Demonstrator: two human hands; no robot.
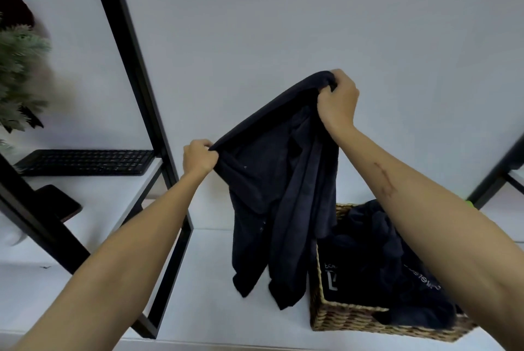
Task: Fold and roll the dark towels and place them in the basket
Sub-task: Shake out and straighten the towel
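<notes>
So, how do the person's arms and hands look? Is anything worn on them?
Both arms are bare from the hands to the frame edge: no sleeves, gloves, watch or rings show. The left hand and right hand are bare too. The right forearm carries a thin reddish line, like a scratch, on its inner side.

White lettering appears on the dark fabric [377, 271] heaped in the wicker basket [354, 319]. At the fabric's left side, near the basket's inner wall, a short line of small characters reads roughly "ECM", cut off by a fold, with a larger angular mark beneath it that cannot be made out as a letter or logo. Toward the right, partly hidden behind a forearm, a slanted line of small white print runs upside down; it is illegible. No other text, number or sign is readable.
</notes>
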